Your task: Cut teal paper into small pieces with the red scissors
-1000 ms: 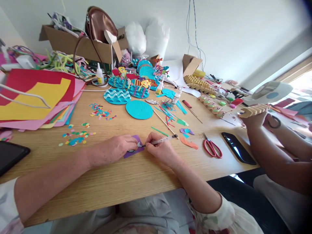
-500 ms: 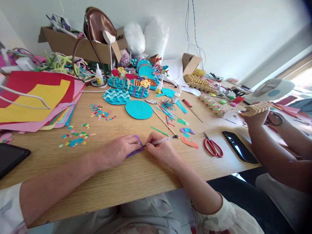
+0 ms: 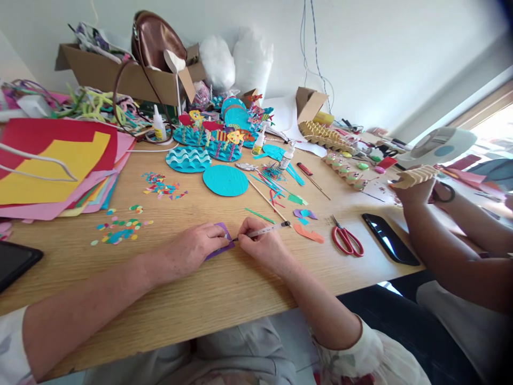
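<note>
My right hand (image 3: 262, 243) is closed round a slim pen (image 3: 262, 231) with a clear barrel and a dark end. The pen's tip meets a small piece of purple paper (image 3: 221, 252) lying on the table. My left hand (image 3: 196, 245) is closed on that paper from the left, its fingers pressed together and holding it against the tabletop; they cover much of the sheet. Just beyond my hands lie a green paper strip (image 3: 259, 215) and a thin wooden stick (image 3: 268, 200). A turquoise disc (image 3: 225, 180) is farther back.
Red-handled scissors (image 3: 347, 240) and a black phone (image 3: 390, 239) lie to the right. Another person's hand (image 3: 417, 190) holds corrugated card there. Paper confetti (image 3: 124, 229) and stacked coloured sheets (image 3: 60, 166) are at left. Glue bottles (image 3: 159, 127) and finished fish decorations (image 3: 224, 139) stand behind.
The whole view has shifted slightly, so things appear a little farther left. My left fingers have drawn back a little, showing more of the purple paper. The pen stays at the paper.
</note>
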The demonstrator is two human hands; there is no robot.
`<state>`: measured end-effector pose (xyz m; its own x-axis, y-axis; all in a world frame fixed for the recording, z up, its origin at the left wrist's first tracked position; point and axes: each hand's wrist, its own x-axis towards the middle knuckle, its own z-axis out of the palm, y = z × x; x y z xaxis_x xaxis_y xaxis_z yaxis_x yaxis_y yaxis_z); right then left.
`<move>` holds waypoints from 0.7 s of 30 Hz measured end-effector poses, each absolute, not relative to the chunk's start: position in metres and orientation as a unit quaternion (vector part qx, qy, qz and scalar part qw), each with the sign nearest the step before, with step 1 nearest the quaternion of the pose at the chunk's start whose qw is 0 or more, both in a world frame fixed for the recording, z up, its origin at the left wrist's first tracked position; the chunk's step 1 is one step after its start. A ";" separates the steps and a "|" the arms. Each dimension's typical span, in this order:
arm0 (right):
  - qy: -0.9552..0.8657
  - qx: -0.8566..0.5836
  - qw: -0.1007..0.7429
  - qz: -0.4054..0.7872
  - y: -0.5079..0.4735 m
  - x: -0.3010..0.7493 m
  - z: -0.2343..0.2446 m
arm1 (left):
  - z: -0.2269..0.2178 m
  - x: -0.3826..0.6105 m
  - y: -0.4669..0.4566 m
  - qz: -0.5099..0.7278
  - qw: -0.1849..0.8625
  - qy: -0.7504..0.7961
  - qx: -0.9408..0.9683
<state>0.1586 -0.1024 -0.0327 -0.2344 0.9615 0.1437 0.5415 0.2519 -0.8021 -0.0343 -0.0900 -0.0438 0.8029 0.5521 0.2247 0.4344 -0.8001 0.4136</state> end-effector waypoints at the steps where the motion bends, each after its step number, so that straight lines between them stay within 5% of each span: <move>1: -0.719 -0.522 0.331 0.317 -0.102 0.159 -0.033 | -0.044 -0.034 -0.090 0.170 0.174 0.264 0.933; 21: -0.729 -0.512 0.338 0.304 -0.101 0.154 -0.037 | -0.045 -0.034 -0.088 0.173 0.187 0.250 0.934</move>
<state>0.1543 -0.1007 -0.0372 -0.2474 0.9517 0.1821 0.5410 0.2916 -0.7889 -0.0338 -0.0876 -0.0447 0.8156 0.5309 0.2303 0.4017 -0.8059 0.4349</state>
